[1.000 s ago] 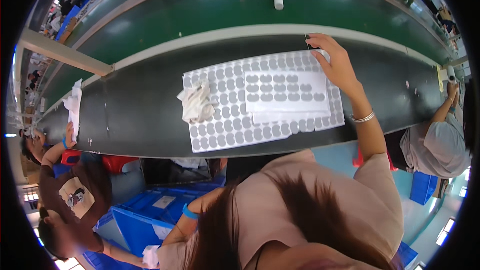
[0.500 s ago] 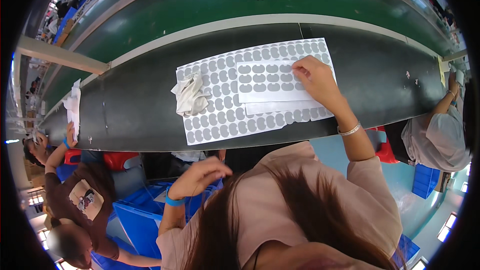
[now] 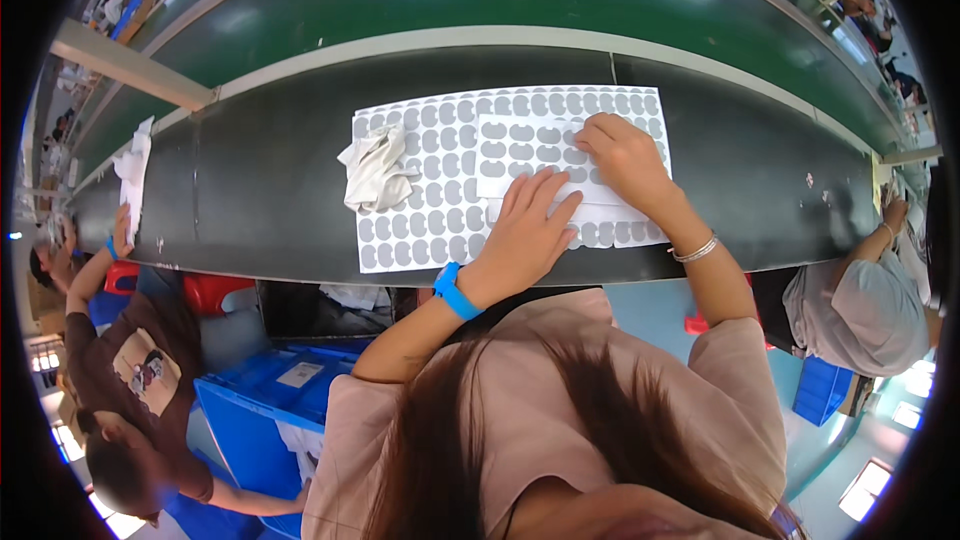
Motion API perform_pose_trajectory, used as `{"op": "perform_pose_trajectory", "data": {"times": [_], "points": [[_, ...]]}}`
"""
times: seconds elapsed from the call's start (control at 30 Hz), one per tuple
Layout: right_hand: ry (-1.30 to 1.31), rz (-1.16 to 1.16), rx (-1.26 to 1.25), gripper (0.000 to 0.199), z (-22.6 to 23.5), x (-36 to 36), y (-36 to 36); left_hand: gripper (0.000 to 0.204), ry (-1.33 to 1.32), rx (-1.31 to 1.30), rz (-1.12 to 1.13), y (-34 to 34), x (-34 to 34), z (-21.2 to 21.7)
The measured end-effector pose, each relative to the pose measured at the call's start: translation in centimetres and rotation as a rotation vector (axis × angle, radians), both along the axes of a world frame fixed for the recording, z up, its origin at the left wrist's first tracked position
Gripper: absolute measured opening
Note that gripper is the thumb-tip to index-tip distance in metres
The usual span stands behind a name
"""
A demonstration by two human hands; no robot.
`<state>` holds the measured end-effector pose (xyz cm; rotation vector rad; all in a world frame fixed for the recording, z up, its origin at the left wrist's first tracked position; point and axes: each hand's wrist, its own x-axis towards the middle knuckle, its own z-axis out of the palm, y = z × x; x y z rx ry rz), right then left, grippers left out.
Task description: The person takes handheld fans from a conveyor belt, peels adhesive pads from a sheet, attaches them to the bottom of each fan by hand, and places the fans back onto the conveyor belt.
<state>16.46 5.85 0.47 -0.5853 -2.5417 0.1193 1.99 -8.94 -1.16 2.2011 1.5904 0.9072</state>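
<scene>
Sheet of grey notched ovals (image 3: 530, 152) lies atop a larger sheet (image 3: 430, 210). Left hand (image 3: 523, 237) rests on its lower part, fingers slightly spread; right hand (image 3: 628, 162) curls bunched fingers over its right side, pinch unclear.

The small white sheet (image 3: 535, 145) has rows of gray spots shaped like fat beans. It lies on the right side of the big white sheet (image 3: 435, 205), which has gray spots too.

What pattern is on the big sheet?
The big sheet has rows of grey, rounded shapes on white, best in the head view.
</scene>
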Motion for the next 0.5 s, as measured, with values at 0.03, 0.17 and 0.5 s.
{"op": "perform_pose_trajectory", "data": {"times": [0.03,0.17,0.5], "points": [[-0.002,0.010,-0.008,0.009,0.1,0.0,-0.1,0.040,0.017,0.027,0.007,0.0,0.0,-0.2],[-0.104,0.020,0.132,0.015,-0.1,0.0,-0.5,0.040,0.053,0.063,0.030,-0.1,0.2,-0.6],[-0.111,-0.033,0.148,0.021,-0.2,-0.2,-1.2,0.039,0.072,0.085,0.030,-0.2,0.3,-0.7]]}}
